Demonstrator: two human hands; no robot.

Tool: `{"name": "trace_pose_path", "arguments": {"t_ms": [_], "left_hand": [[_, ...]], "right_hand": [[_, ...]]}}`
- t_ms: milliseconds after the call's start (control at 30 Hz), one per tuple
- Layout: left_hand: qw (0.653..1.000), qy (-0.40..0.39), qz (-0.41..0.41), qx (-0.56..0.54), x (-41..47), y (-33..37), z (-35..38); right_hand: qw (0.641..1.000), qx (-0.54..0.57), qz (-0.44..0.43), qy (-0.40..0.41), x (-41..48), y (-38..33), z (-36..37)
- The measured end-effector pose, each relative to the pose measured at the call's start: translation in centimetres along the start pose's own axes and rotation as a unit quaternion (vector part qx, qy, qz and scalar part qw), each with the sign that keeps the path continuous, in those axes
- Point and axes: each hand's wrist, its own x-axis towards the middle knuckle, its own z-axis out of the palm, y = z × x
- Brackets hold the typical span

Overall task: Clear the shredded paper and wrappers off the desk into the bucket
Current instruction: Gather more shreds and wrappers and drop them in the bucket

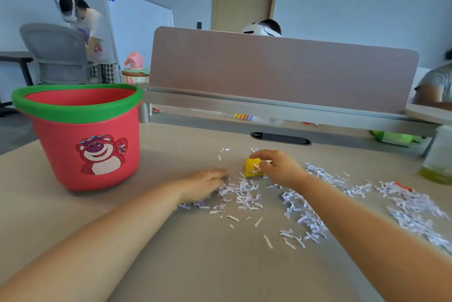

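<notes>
Desk strewn with shredded paper; right hand grips yellow wrapper.

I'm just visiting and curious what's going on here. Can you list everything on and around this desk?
bucket: one, red with green rim and a bear picture, upright on the desk's left.
shredded paper: many white strips, scattered from the desk's centre to its right edge.
yellow wrapper: one, crumpled, desk centre.
orange scrap: one, among the right-hand shreds.
plastic cup: one, clear with greenish liquid, far right.
desk: one, beige.
divider panel: one, pinkish-brown, along the desk's back.
office chair: one, grey, background left.
whiteboard: one, background.
left hand: resting on shreds.
right hand: fingers around the yellow wrapper.
</notes>
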Motion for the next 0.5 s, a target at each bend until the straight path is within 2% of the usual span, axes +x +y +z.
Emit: {"name": "trace_pose_path", "arguments": {"t_ms": [67, 133, 200, 300, 400, 500], "left_hand": [[0.998, 0.017, 0.008, -0.059, -1.4, 0.0, -0.3], [0.997, 0.039, 0.016, -0.066, -3.0, -0.2, -0.9], [0.999, 0.035, 0.015, 0.024, -4.8, -0.7, -1.5], [0.987, -0.034, 0.006, 0.158, -7.0, -1.5, -1.0], [0.979, -0.062, 0.024, 0.192, -7.9, -1.4, 0.3], [0.985, -0.033, 0.031, 0.169, -7.3, -0.3, 1.2]], "right_hand": [[0.999, -0.038, 0.000, -0.037, 0.4, 0.5, 0.5], [0.992, -0.086, -0.008, -0.092, 1.0, 0.4, 1.7], [0.982, -0.131, -0.019, -0.135, 1.1, 0.0, 3.0], [0.965, -0.176, -0.053, -0.185, 0.4, -0.9, 3.9], [0.963, -0.146, -0.063, -0.217, -1.6, -2.0, 2.8], [0.956, -0.172, -0.089, -0.222, -3.7, -1.9, 1.4]]}}
